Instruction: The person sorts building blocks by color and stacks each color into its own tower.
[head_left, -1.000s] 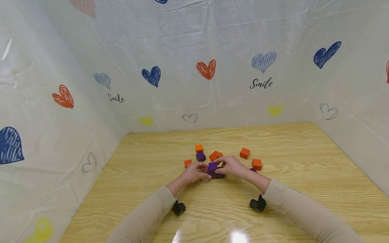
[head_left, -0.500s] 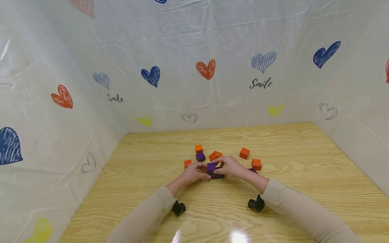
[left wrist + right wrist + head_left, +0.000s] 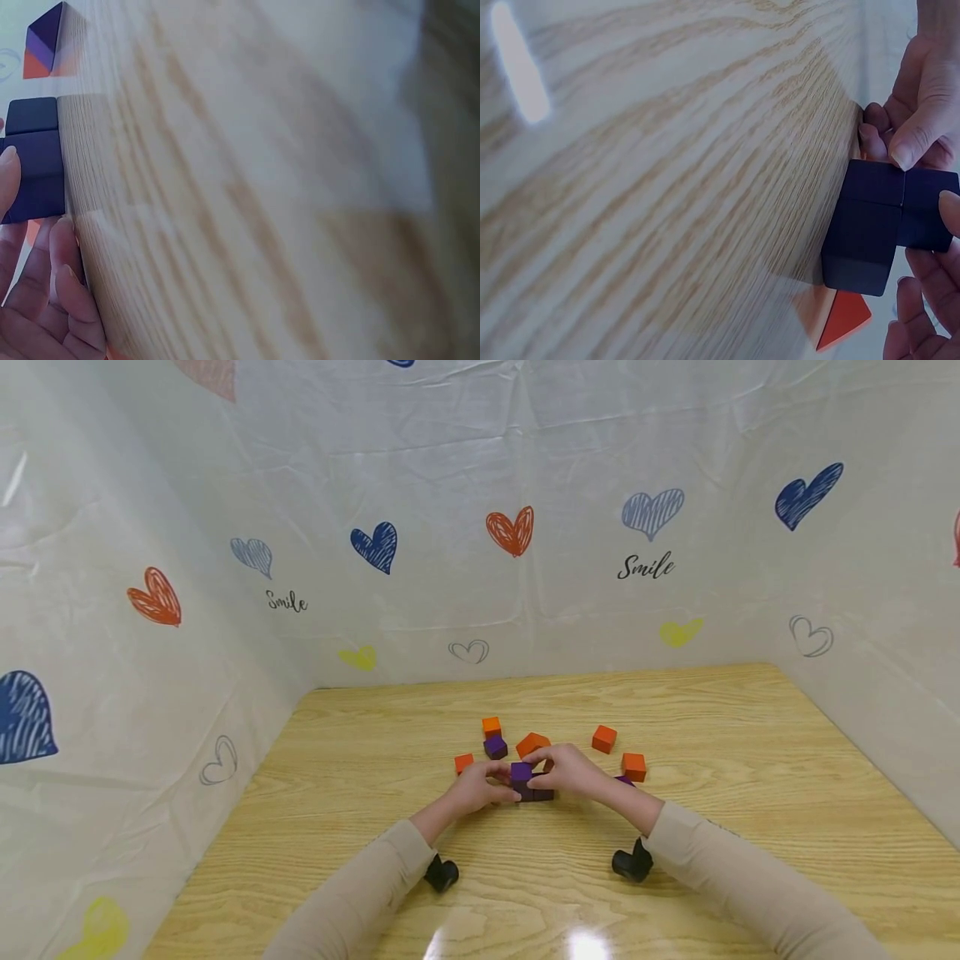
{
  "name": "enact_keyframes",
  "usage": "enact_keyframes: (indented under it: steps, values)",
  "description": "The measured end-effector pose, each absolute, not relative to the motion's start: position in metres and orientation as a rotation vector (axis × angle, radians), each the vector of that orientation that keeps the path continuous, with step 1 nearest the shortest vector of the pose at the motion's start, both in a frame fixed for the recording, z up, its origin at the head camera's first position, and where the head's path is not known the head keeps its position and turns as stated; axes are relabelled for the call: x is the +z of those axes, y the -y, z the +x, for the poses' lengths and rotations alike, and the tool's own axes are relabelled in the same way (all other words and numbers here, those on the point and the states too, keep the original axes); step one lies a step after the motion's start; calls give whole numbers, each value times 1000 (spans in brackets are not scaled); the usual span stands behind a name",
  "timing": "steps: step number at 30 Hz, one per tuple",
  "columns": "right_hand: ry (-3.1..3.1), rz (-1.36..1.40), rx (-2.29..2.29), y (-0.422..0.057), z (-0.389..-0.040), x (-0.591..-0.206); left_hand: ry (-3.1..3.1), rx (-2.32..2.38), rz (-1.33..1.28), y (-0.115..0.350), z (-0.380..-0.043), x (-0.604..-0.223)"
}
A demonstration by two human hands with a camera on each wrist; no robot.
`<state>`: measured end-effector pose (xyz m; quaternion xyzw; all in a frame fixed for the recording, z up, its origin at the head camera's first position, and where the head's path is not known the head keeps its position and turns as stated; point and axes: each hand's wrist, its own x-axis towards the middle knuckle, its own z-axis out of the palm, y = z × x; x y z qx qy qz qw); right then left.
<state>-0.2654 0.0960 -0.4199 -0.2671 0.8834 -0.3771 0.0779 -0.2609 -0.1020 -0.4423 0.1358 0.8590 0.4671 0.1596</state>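
Observation:
Small purple blocks stand together at the middle of the table. Two lie side by side, and a purple cube (image 3: 521, 773) sits on the left one. My right hand (image 3: 567, 770) pinches this upper cube between thumb and fingers, as the right wrist view also shows at the dark cube (image 3: 922, 217). From the left, my left hand (image 3: 472, 789) holds the stack low down, thumb on the near side and fingers behind. The lower right block (image 3: 543, 787) shows beside it, under my right hand. In the left wrist view the stacked blocks (image 3: 37, 161) appear at the left edge.
Behind the hands lie an orange block (image 3: 491, 727), a purple block (image 3: 495, 747) and a larger orange piece (image 3: 531, 744). Orange blocks (image 3: 604, 738) (image 3: 633, 767) lie to the right, another orange block (image 3: 464, 763) by my left hand. A purple piece (image 3: 624, 780) is partly hidden behind my right wrist.
The upper purple cube has shifted slightly left and now lines up over the lower left block. My right hand moved with it; my left hand has stayed in place.

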Motion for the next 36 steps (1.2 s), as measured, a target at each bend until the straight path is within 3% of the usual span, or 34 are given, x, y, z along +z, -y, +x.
enact_keyframes:
  steps: [36]
  values:
    - [-2640, -778, -1132, -96, -263, -418, -2459, 1456, 436, 107, -256, -439]
